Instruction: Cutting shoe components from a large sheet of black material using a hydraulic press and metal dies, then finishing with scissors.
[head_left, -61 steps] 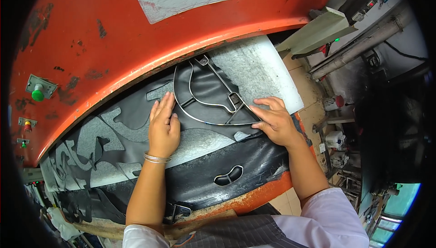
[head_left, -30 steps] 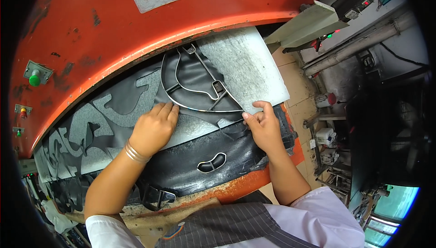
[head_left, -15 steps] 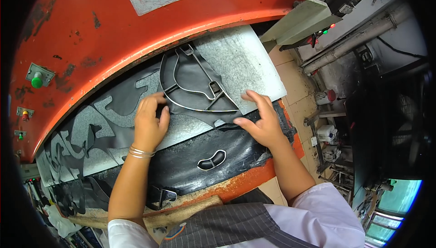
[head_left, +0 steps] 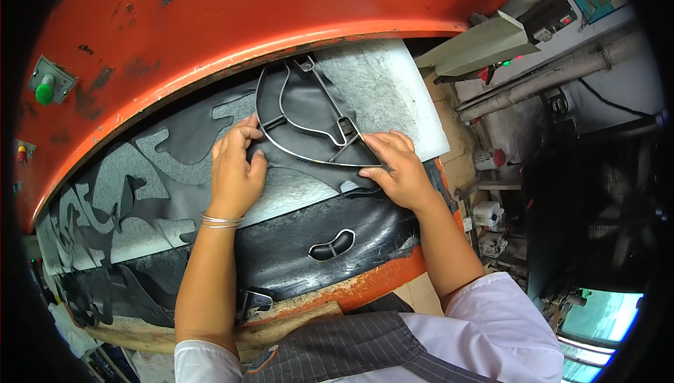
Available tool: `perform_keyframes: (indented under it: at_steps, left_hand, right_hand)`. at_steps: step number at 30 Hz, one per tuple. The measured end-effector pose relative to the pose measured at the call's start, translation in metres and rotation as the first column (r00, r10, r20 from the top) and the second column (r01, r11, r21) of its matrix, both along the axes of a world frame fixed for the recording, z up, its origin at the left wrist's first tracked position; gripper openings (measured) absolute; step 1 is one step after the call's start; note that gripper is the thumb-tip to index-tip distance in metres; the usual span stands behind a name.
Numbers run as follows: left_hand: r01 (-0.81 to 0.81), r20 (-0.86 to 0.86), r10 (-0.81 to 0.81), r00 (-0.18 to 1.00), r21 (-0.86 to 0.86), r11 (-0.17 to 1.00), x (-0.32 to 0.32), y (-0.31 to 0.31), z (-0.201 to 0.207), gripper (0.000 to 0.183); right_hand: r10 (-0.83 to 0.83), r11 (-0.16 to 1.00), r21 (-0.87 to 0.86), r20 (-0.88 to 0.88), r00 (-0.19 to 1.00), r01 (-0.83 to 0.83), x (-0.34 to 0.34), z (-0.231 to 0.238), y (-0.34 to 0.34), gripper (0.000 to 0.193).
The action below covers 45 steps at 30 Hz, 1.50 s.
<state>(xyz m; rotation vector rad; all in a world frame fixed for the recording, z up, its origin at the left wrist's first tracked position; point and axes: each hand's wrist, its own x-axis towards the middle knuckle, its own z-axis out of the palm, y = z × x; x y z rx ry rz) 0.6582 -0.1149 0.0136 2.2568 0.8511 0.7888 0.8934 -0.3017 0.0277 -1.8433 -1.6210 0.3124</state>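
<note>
A large curved steel cutting die with inner blades and cross bars stands on a sheet of dark grey leather. My right hand grips its right-hand corner, fingers over the upper side and thumb at the lower edge. At the die's left side is my left hand, its fingertips against the outer blade and its thumb held apart. Cut-out gaps in the leather show the pale cutting board beneath. A small bean-shaped die lies nearer to me on a black surface.
Above the board's far edge hangs the red press head, with a green button at its left. Another small die sits by the near edge. Leather scraps droop at the left. A grey metal bracket juts out at the right.
My right hand has moved in from beside the die and closed on its corner. My left hand has shifted up slightly, to the die's left edge. The view has turned a little.
</note>
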Motion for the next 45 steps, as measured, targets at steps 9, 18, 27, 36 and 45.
perform_keyframes:
  at_steps: [9, 18, 27, 36, 45]
  left_hand:
    - [0.031, 0.012, -0.031, 0.999, 0.002, 1.000, -0.011, -0.016, 0.001, 0.024]
    - [0.057, 0.023, -0.057, 0.998, 0.017, 0.998, -0.020, -0.018, -0.004, 0.026]
    - [0.033, 0.024, -0.033, 0.999, 0.017, 0.999, -0.035, -0.011, 0.006, 0.047]
    - [-0.595, 0.561, 0.574, 0.596, -0.172, 0.785, -0.265, 0.125, 0.074, 0.024]
    - [-0.991, 0.605, 0.788, 0.115, 0.012, 0.135, -0.496, 0.268, 0.123, 0.059]
  right_hand:
    - [0.039, 0.998, -0.059, 0.092, 0.995, -0.034, -0.004, 0.003, -0.016, 0.059]
    - [0.064, 0.997, -0.048, 0.139, 0.988, -0.058, -0.009, -0.003, -0.019, 0.061]
    - [0.049, 0.992, -0.127, 0.203, 0.978, -0.023, -0.027, 0.014, -0.015, 0.070]
    - [0.036, 0.972, 0.228, 0.082, 0.996, -0.054, -0.138, 0.082, 0.065, 0.051]
    - [0.290, 0.715, 0.671, -0.027, 0.957, -0.198, -0.287, 0.168, 0.261, 0.038]
